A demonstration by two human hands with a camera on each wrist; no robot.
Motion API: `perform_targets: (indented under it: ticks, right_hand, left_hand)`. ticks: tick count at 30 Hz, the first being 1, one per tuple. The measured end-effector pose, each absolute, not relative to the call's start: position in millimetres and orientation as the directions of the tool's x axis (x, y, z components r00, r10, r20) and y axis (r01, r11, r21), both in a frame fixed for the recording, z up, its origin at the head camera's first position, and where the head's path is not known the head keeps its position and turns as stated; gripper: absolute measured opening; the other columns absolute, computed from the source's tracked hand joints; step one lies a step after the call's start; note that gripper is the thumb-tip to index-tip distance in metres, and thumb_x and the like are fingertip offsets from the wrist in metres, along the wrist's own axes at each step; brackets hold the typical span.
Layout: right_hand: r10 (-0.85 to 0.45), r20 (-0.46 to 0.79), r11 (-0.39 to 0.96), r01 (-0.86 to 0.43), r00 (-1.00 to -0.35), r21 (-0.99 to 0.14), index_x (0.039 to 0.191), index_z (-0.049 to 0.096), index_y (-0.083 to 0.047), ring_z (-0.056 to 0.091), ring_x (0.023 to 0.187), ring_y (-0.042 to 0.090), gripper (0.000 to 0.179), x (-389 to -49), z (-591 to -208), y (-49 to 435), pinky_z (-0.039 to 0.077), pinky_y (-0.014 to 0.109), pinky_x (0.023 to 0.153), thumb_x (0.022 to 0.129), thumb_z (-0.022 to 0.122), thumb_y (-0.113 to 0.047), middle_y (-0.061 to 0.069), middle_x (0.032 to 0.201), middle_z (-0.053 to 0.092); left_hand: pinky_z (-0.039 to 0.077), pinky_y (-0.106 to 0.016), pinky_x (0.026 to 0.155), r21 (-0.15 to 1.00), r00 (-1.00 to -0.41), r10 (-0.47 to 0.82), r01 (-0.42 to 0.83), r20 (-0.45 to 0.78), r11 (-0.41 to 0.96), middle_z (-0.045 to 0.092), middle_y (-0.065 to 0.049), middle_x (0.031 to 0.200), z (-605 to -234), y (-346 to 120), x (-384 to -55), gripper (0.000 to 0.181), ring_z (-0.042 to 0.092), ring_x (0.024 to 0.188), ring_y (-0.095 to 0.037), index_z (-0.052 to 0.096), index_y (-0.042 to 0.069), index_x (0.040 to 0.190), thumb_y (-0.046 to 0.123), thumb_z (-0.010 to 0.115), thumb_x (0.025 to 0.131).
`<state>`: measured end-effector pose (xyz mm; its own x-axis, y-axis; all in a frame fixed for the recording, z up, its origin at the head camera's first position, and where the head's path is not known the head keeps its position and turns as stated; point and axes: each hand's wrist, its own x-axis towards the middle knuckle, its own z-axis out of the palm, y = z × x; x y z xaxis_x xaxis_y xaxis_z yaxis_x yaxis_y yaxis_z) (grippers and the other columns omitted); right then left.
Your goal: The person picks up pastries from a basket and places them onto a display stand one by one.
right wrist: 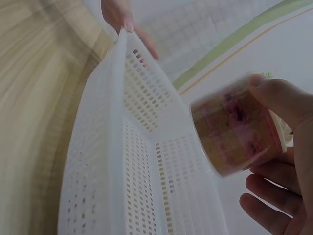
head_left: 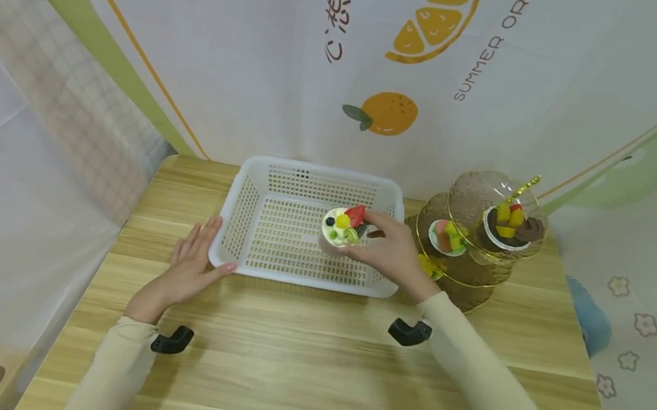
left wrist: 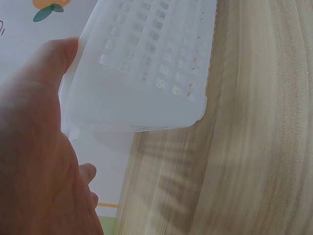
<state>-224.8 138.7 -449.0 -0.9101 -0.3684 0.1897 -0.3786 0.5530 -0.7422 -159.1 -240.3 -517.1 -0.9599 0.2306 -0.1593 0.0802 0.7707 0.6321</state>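
Observation:
My right hand [head_left: 389, 246] pinches a dessert cup [head_left: 333, 235] between thumb and fingers, over the right half of a white plastic basket [head_left: 304, 280]. The cup has cream, strawberry and other fruit pieces on top; in the right wrist view its clear side [right wrist: 239, 127] shows pink and tan layers, tilted above the basket's inside. At the basket's front left corner rests my left hand [head_left: 187, 267], its thumb on the rim and its fairly straight fingers along the outer left side. The left wrist view shows that thumb [left wrist: 66, 51] against the white wall.
A tiered clear stand with gold rims [head_left: 465, 183] stands right of the basket, partly behind my right forearm. On it sit a chocolate dessert cup [head_left: 505, 235] with a gold fork and another fruit cup [head_left: 447, 238]. A printed curtain [head_left: 247, 65] hangs behind the wooden table [head_left: 291, 369].

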Motion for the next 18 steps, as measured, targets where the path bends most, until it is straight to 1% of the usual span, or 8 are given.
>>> perform_targets:
  ticks: [4,7,8,10,11,14,16,18]
  right_hand:
    - [-0.318,0.226,0.534,-0.371,-0.921,-0.76,0.128,0.066,-0.007,0.068,0.108,0.026,0.063,-203,-447,164,0.058,0.045,0.088,0.072,0.089,-0.025,0.011,0.128,0.069]
    - [-0.272,0.219,0.552,-0.338,-0.937,-0.762,0.129,0.065,-0.011,0.068,0.096,0.025,0.063,-186,-448,182,0.059,0.042,0.081,0.072,0.089,-0.025,0.009,0.121,0.071]
    - [-0.256,0.218,0.557,-0.329,-0.942,-0.762,0.129,0.065,-0.012,0.068,0.094,0.022,0.063,-180,-449,188,0.059,0.039,0.08,0.072,0.089,-0.026,0.008,0.119,0.072]
    - [-0.22,0.229,0.592,-0.316,-0.948,-0.742,0.129,0.065,-0.014,0.068,0.091,0.016,0.064,-169,-452,200,0.058,0.029,0.077,0.072,0.09,-0.027,0.006,0.117,0.072]
    - [-0.203,0.24,0.599,-0.314,-0.95,-0.737,0.129,0.066,-0.014,0.067,0.09,0.012,0.064,-163,-454,206,0.056,0.024,0.076,0.071,0.09,-0.025,0.006,0.116,0.073]
    - [-0.154,0.294,0.63,-0.323,-0.943,-0.706,0.125,0.068,-0.01,0.062,0.09,-0.001,0.064,-146,-459,222,0.051,0.013,0.077,0.067,0.092,-0.018,0.008,0.112,0.074]
    - [-0.11,0.309,0.642,-0.305,-0.945,-0.704,0.124,0.068,-0.008,0.056,0.088,-0.007,0.063,-134,-463,232,0.047,0.012,0.076,0.066,0.092,-0.013,0.009,0.109,0.073]
    - [-0.06,0.293,0.642,-0.262,-0.954,-0.721,0.123,0.068,-0.006,0.053,0.087,-0.01,0.062,-124,-467,241,0.047,0.013,0.077,0.066,0.091,-0.011,0.011,0.109,0.072]
  left_hand:
    - [-0.012,-0.074,0.113,0.63,-0.96,0.229,0.079,-0.16,0.772,-0.016,-0.01,0.167,-517,-240,-159,0.096,-0.02,0.152,-0.044,-0.017,0.022,0.158,0.051,0.052,0.098]
    - [-0.012,-0.074,0.113,0.631,-0.96,0.23,0.082,-0.157,0.772,-0.016,-0.01,0.167,-517,-240,-159,0.096,-0.02,0.152,-0.044,-0.016,0.021,0.158,0.05,0.052,0.098]
    - [-0.012,-0.074,0.113,0.63,-0.96,0.231,0.084,-0.155,0.772,-0.016,-0.01,0.167,-517,-240,-158,0.096,-0.019,0.152,-0.045,-0.016,0.02,0.159,0.05,0.052,0.098]
    - [-0.011,-0.074,0.113,0.631,-0.961,0.231,0.087,-0.15,0.771,-0.015,-0.011,0.167,-516,-240,-158,0.095,-0.019,0.152,-0.045,-0.015,0.019,0.159,0.049,0.052,0.098]
    - [-0.011,-0.074,0.113,0.632,-0.962,0.231,0.088,-0.148,0.77,-0.015,-0.011,0.168,-515,-240,-158,0.095,-0.019,0.152,-0.045,-0.014,0.019,0.159,0.049,0.053,0.098]
    - [-0.011,-0.074,0.112,0.633,-0.962,0.233,0.091,-0.145,0.769,-0.015,-0.012,0.168,-516,-241,-158,0.096,-0.018,0.151,-0.046,-0.014,0.018,0.159,0.049,0.053,0.098]
    - [-0.011,-0.074,0.113,0.631,-0.961,0.235,0.09,-0.149,0.771,-0.015,-0.011,0.167,-516,-241,-159,0.096,-0.019,0.152,-0.045,-0.015,0.019,0.159,0.05,0.053,0.098]
    - [-0.011,-0.074,0.113,0.628,-0.96,0.236,0.089,-0.153,0.773,-0.016,-0.011,0.167,-516,-242,-159,0.096,-0.019,0.152,-0.045,-0.016,0.019,0.159,0.05,0.053,0.098]
